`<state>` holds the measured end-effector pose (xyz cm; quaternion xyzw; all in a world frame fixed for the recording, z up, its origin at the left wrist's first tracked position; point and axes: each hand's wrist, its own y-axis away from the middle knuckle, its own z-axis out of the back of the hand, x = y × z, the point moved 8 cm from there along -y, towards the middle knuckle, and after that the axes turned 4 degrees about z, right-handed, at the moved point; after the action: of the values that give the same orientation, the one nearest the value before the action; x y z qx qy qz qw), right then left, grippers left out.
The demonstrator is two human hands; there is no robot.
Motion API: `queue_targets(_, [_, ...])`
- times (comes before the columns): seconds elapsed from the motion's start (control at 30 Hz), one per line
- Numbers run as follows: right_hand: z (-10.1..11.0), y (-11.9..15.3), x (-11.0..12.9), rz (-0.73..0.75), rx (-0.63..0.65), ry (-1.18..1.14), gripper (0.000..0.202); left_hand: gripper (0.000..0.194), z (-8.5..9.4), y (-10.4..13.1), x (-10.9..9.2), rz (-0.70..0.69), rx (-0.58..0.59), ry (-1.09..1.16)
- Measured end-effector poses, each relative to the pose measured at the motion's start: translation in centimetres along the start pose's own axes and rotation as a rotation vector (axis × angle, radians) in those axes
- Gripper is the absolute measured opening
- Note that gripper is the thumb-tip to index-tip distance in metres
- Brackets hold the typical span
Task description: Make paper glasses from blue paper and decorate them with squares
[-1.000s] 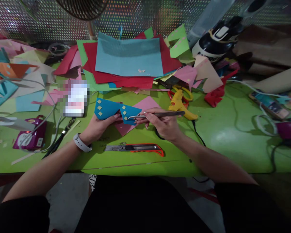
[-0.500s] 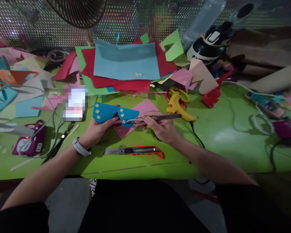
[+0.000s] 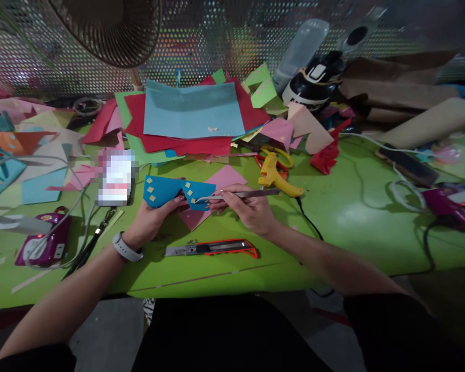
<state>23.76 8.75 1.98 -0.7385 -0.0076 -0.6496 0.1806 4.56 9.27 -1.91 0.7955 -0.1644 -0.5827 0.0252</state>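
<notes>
My left hand (image 3: 154,221) is closed on a folded blue paper piece (image 3: 160,192) that has a notch in its middle and small pale yellow squares on both halves. In my right hand (image 3: 251,207) I grip a pair of tweezers (image 3: 242,194), their tip at the lowest yellow square on the right half. The right fingers lie close by the paper's right end. Beneath the blue piece is a pink sheet (image 3: 228,179) on the green table. A box cutter (image 3: 213,248) with an orange-edged handle lies nearer to me, its blade pointing left.
A yellow glue gun (image 3: 275,177) and scissors (image 3: 283,157) lie right of my hands. Stacked coloured paper (image 3: 194,111) stands behind, below a fan (image 3: 112,31). At left are a phone (image 3: 116,178), cables and a purple power strip (image 3: 48,240).
The whole view has shifted a little, with things appearing lower and further left. Both hands keep their holds, and the tweezers' tip stays by the same lowest square.
</notes>
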Motion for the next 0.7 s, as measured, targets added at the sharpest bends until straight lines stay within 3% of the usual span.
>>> queue_targets(0.5, [-0.14, 0.13, -0.14, 0.036, 0.008, -0.039, 0.016, 0.045, -0.25, 0.16, -0.21, 0.006, -0.022, -0.005])
queue_targets(0.7, [-0.07, 0.14, -0.19, 0.028, -0.005, -0.026, 0.019, 0.034, -0.03, 0.09, -0.03, 0.008, -0.036, -0.009])
